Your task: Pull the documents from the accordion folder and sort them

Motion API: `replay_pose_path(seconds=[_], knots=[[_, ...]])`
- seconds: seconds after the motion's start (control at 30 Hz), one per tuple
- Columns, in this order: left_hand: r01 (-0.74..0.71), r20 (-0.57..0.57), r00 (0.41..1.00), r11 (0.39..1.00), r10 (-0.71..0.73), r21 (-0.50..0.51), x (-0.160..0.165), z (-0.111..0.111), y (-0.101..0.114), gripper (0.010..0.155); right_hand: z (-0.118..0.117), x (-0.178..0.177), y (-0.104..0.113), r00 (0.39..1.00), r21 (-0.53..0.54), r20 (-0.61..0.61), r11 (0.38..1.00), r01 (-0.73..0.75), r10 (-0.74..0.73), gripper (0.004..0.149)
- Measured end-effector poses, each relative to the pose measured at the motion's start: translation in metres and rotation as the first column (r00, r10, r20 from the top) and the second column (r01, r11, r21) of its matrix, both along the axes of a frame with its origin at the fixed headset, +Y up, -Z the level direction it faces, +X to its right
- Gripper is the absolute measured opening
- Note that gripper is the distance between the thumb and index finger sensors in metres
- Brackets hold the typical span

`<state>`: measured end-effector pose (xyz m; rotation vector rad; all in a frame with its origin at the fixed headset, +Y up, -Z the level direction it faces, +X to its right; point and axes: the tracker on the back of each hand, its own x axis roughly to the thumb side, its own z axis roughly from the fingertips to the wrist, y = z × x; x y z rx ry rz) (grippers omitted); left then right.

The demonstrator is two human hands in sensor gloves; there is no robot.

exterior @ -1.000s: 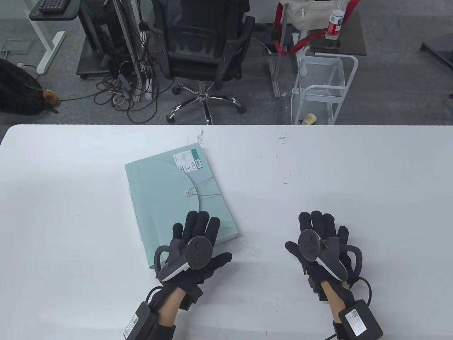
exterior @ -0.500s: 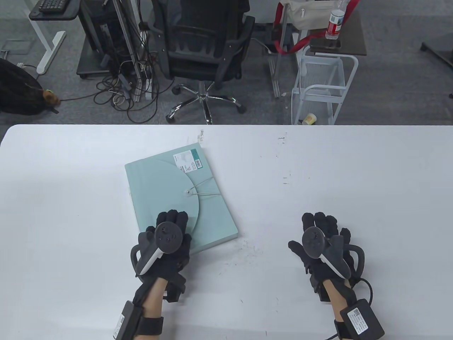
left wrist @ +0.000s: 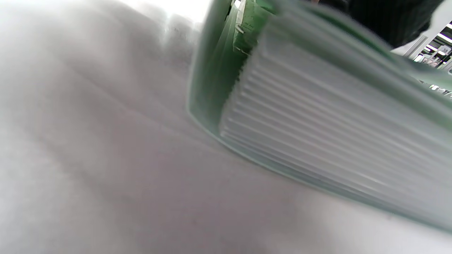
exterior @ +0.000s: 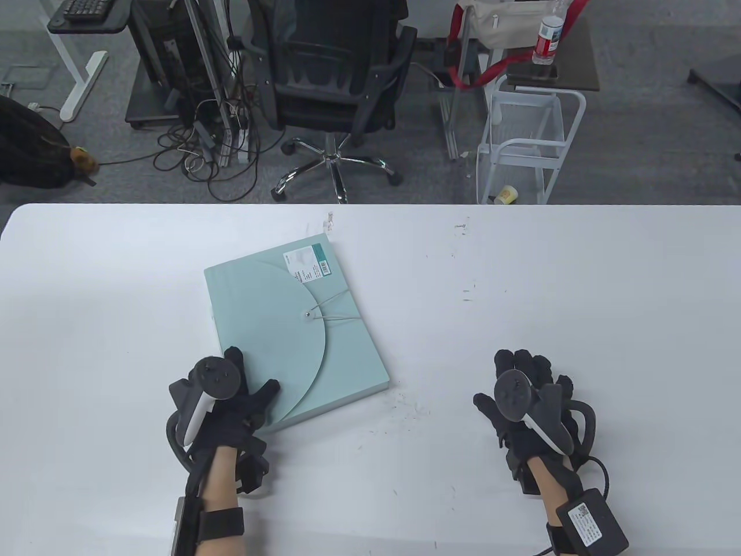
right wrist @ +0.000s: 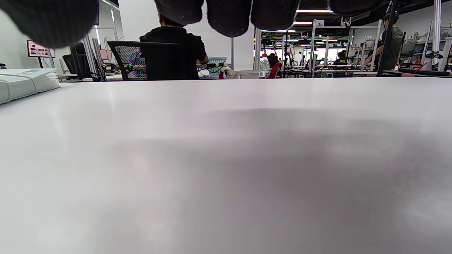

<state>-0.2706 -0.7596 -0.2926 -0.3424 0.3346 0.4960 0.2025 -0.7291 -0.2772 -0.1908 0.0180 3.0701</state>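
Observation:
A mint-green accordion folder (exterior: pixel 289 324) lies closed on the white table (exterior: pixel 550 278), its elastic cord looped on the flap's button (exterior: pixel 308 314). My left hand (exterior: pixel 252 372) is at the folder's near left corner, with the thumb lying on the flap and a finger along the left edge, spread apart. The left wrist view shows the folder's pleated side (left wrist: pixel 317 116) close up and blurred. My right hand (exterior: pixel 518 370) rests on the bare table to the right, holding nothing. Its fingertips (right wrist: pixel 229 17) hang in at the top of the right wrist view, where the folder (right wrist: pixel 24 83) shows at far left.
Beyond the table's far edge stand a black office chair (exterior: pixel 330 75), a white wire cart (exterior: pixel 527 145) and a side table with a bottle (exterior: pixel 547 40). Small scuff marks (exterior: pixel 463 289) dot the table.
My left hand has slid from the folder's near middle leftward to its near left corner. The right hand has barely moved. The folder has stayed put.

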Motion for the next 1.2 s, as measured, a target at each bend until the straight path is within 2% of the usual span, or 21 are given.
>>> replay_pose_path(seconds=[0.17, 0.43, 0.73, 0.93, 1.2], knots=[[-0.012, 0.054, 0.998, 1.0, 0.012, 0.007, 0.004, -0.003, -0.004, 0.093, 0.0, -0.001, 0.0, 1.0, 0.002, -0.002, 1.0, -0.002, 0.002, 0.083], [0.042, 0.127, 0.99, 0.994, -0.055, 0.102, 0.016, -0.006, -0.003, 0.094, 0.0, -0.001, 0.006, 0.999, 0.042, -0.01, 0.998, 0.04, -0.039, 0.082], [-0.021, 0.322, 0.946, 0.99, -0.024, 0.136, 0.073, -0.005, -0.006, 0.091, 0.004, -0.005, 0.021, 0.999, 0.184, -0.041, 0.982, 0.033, -0.026, 0.077], [-0.032, 0.435, 0.9, 0.99, -0.032, 0.14, 0.116, 0.002, -0.004, 0.089, 0.006, -0.003, 0.024, 0.999, 0.213, -0.027, 0.977, 0.025, -0.019, 0.067], [-0.093, 0.549, 0.836, 0.989, 0.015, 0.114, 0.148, 0.01, -0.005, 0.087, 0.004, -0.004, 0.02, 0.999, 0.192, -0.032, 0.981, 0.002, 0.004, 0.07]])
